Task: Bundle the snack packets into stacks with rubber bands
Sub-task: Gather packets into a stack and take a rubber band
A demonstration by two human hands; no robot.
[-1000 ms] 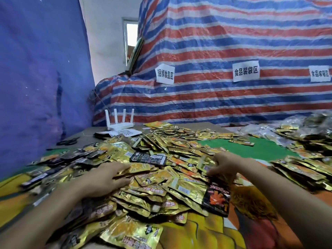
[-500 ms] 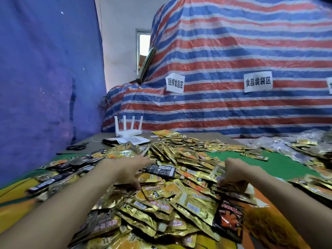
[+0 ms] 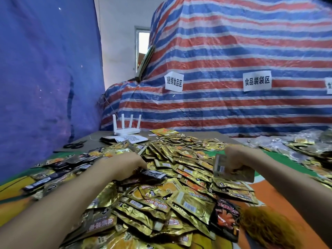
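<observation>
A big loose heap of gold snack packets [image 3: 172,191] covers the table in front of me, with several dark packets [image 3: 53,169] on its left side. My left hand [image 3: 125,164] reaches into the heap, fingers buried among packets near a dark packet [image 3: 152,174]; what it holds is hidden. My right hand [image 3: 239,159] grips a few gold packets [image 3: 231,172], lifted slightly above the heap. A tangle of orange rubber bands [image 3: 269,229] lies at the lower right.
A white router [image 3: 126,129] and a printed QR sheet [image 3: 132,139] stand at the table's far side, black scissors [image 3: 74,145] to their left. More packets [image 3: 309,151] and clear bags pile at the right. A striped tarp [image 3: 233,60] rises behind; blue sheeting [image 3: 45,78] hangs at the left.
My right hand has lifted a few gold packets off the heap. My left hand has pushed further forward into the pile. The view has tilted up slightly.
</observation>
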